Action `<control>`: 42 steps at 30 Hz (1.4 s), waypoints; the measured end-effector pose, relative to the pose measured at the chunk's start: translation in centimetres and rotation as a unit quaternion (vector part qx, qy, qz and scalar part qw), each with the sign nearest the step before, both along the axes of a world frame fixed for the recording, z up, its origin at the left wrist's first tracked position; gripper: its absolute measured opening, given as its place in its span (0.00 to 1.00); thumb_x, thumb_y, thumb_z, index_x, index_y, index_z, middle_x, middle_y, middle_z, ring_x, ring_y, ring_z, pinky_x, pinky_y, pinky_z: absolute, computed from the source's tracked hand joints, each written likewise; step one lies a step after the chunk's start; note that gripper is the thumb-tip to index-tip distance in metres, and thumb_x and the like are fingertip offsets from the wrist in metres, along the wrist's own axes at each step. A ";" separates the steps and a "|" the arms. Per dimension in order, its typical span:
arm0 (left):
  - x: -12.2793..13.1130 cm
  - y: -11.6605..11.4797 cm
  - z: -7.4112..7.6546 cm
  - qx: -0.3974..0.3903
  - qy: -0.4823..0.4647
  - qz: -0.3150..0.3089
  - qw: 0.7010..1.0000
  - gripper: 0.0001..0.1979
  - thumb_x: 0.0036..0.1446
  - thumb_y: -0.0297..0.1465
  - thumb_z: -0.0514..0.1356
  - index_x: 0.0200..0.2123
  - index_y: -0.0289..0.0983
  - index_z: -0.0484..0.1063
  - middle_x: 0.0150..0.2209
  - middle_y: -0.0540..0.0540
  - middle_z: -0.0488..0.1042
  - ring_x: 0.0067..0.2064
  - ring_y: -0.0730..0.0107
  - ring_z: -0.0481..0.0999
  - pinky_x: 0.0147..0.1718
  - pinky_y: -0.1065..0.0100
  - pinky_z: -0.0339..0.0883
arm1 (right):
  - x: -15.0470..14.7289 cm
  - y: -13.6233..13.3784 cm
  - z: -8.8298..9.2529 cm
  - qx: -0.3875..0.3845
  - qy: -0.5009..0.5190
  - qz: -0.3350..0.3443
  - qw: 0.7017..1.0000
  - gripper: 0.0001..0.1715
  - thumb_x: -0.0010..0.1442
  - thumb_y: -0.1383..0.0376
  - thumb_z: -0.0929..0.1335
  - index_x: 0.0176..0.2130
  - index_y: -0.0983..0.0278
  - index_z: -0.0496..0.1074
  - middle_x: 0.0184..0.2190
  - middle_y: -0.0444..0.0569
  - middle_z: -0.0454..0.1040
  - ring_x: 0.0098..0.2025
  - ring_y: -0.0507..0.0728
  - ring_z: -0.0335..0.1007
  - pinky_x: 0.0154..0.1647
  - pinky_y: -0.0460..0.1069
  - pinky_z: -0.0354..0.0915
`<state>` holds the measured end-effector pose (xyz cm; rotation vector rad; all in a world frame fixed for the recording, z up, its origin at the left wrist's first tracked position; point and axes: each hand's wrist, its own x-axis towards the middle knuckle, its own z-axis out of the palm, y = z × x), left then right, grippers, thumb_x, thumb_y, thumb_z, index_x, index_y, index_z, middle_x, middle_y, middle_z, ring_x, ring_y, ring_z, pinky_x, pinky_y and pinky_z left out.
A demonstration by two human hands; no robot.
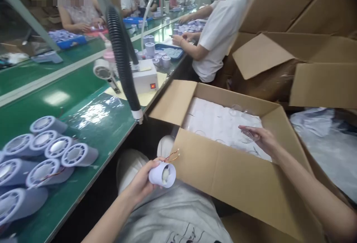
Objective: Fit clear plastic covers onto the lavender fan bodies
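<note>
In my left hand [145,178] is a lavender plastic cylinder housing [157,175], held above my lap. Its open end faces right and shows a pale part inside; thin red and yellow wires [174,156] stick out behind it. My right hand [262,138] reaches into an open cardboard box [223,165]. Its fingers are closed on a clear round plastic piece [247,135], whose outline is faint. White paper-like packing [212,118] fills the box, with more clear round pieces lying on it.
Several lavender housings [79,154] lie on the green bench [97,138] at left. A black flexible hose [121,57] hangs beside a white box with a red switch [145,77]. A co-worker in a white shirt [223,31] stands ahead; large cartons [320,49] are stacked at right.
</note>
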<state>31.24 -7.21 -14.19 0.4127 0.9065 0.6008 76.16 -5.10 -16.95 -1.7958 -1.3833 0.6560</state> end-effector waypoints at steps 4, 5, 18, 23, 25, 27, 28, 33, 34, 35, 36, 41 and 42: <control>0.0 0.4 0.0 0.065 0.054 -0.038 0.996 0.19 0.52 0.46 0.62 0.37 0.36 0.70 0.28 0.49 0.72 0.23 0.73 0.70 0.16 0.74 0.64 | -9.7 -0.2 2.5 0.005 0.134 0.167 0.977 0.42 0.64 0.39 0.47 0.31 0.61 0.73 0.38 0.56 0.76 0.43 0.64 0.75 0.43 0.58 0.72; -0.1 0.5 0.0 0.093 0.071 -0.048 0.992 0.20 0.53 0.47 0.60 0.37 0.36 0.70 0.27 0.50 0.71 0.23 0.75 0.68 0.15 0.75 0.62 | -12.2 -0.5 3.1 -0.002 0.148 0.262 0.954 0.40 0.64 0.38 0.50 0.36 0.61 0.75 0.40 0.56 0.76 0.44 0.65 0.75 0.44 0.58 0.71; -2.6 0.3 1.1 0.507 0.376 -0.117 0.767 0.17 0.54 0.41 0.64 0.45 0.39 0.72 0.40 0.46 0.70 0.42 0.65 0.71 0.43 0.63 0.65 | -25.5 -0.7 5.3 -0.010 -0.088 0.500 0.861 0.04 0.60 0.67 0.71 0.38 0.62 0.76 0.55 0.53 0.66 0.53 0.63 0.67 0.53 0.56 0.65; -3.3 0.7 -0.9 0.576 0.374 -0.080 0.723 0.34 0.37 0.47 0.71 0.48 0.41 0.73 0.46 0.42 0.66 0.48 0.59 0.72 0.49 0.56 0.68 | -25.9 -0.5 5.2 -0.034 0.068 0.399 0.914 0.16 0.65 0.60 0.65 0.30 0.62 0.78 0.45 0.51 0.72 0.45 0.58 0.71 0.43 0.52 0.67; -3.4 0.9 -1.4 0.593 0.357 -0.090 0.717 0.34 0.36 0.46 0.72 0.49 0.40 0.73 0.51 0.40 0.66 0.51 0.55 0.72 0.53 0.54 0.67 | -26.0 -0.4 5.0 -0.061 0.106 0.360 0.925 0.17 0.62 0.58 0.67 0.27 0.63 0.78 0.42 0.52 0.74 0.42 0.59 0.73 0.39 0.51 0.67; -3.4 0.9 -1.6 0.604 0.339 -0.091 0.716 0.35 0.37 0.46 0.72 0.50 0.40 0.72 0.51 0.40 0.68 0.52 0.55 0.72 0.53 0.54 0.67 | -26.1 -0.4 4.9 -0.081 0.141 0.333 0.929 0.17 0.59 0.57 0.69 0.25 0.64 0.77 0.41 0.52 0.75 0.40 0.59 0.73 0.38 0.51 0.68; -3.3 0.8 -1.6 0.610 0.336 -0.080 0.713 0.35 0.37 0.46 0.72 0.50 0.40 0.73 0.50 0.40 0.70 0.51 0.55 0.73 0.52 0.54 0.69 | -26.1 -0.4 5.0 -0.085 0.158 0.321 0.930 0.16 0.58 0.56 0.70 0.24 0.63 0.77 0.40 0.52 0.76 0.40 0.59 0.73 0.38 0.51 0.68; -2.9 0.5 -1.1 0.600 0.304 -0.048 0.739 0.37 0.37 0.43 0.73 0.53 0.40 0.71 0.53 0.37 0.70 0.54 0.51 0.72 0.53 0.53 0.68 | -26.0 -0.4 5.5 -0.081 0.220 0.279 0.931 0.17 0.55 0.55 0.72 0.21 0.63 0.76 0.38 0.52 0.79 0.38 0.59 0.75 0.38 0.51 0.69; -2.8 0.4 -0.9 0.580 0.277 -0.065 0.764 0.37 0.39 0.42 0.73 0.54 0.40 0.70 0.54 0.37 0.70 0.55 0.52 0.72 0.53 0.54 0.68 | -25.9 -0.3 5.6 -0.086 0.233 0.279 0.927 0.18 0.55 0.55 0.72 0.21 0.63 0.76 0.38 0.52 0.79 0.38 0.60 0.75 0.37 0.51 0.70; -2.8 0.3 -0.8 0.555 0.247 -0.081 0.790 0.37 0.41 0.40 0.72 0.56 0.41 0.68 0.55 0.38 0.70 0.55 0.53 0.72 0.52 0.55 0.69 | -25.8 -0.2 5.7 -0.093 0.246 0.285 0.922 0.18 0.55 0.54 0.72 0.22 0.63 0.77 0.39 0.52 0.79 0.37 0.60 0.75 0.37 0.52 0.71; -2.8 0.2 -0.6 0.527 0.219 -0.090 0.816 0.36 0.44 0.38 0.71 0.57 0.42 0.67 0.56 0.38 0.70 0.55 0.54 0.72 0.51 0.57 0.70 | -25.7 -0.2 5.7 -0.096 0.254 0.296 0.916 0.18 0.56 0.53 0.72 0.23 0.63 0.78 0.39 0.53 0.79 0.38 0.61 0.76 0.38 0.53 0.72; -2.9 -0.7 -0.3 0.385 0.142 -0.047 0.911 0.31 0.50 0.34 0.68 0.58 0.40 0.65 0.56 0.41 0.71 0.51 0.59 0.75 0.48 0.63 0.70 | -24.9 -0.6 4.9 0.022 0.120 0.437 0.891 0.19 0.55 0.59 0.75 0.47 0.57 0.77 0.57 0.51 0.71 0.60 0.65 0.64 0.60 0.60 0.63; -2.9 -0.8 -0.2 0.368 0.135 -0.039 0.919 0.31 0.51 0.35 0.68 0.58 0.40 0.65 0.55 0.41 0.72 0.51 0.60 0.75 0.48 0.63 0.70 | -24.8 -0.7 4.6 0.058 0.088 0.456 0.884 0.23 0.56 0.61 0.75 0.52 0.56 0.75 0.58 0.51 0.69 0.61 0.64 0.63 0.62 0.60 0.61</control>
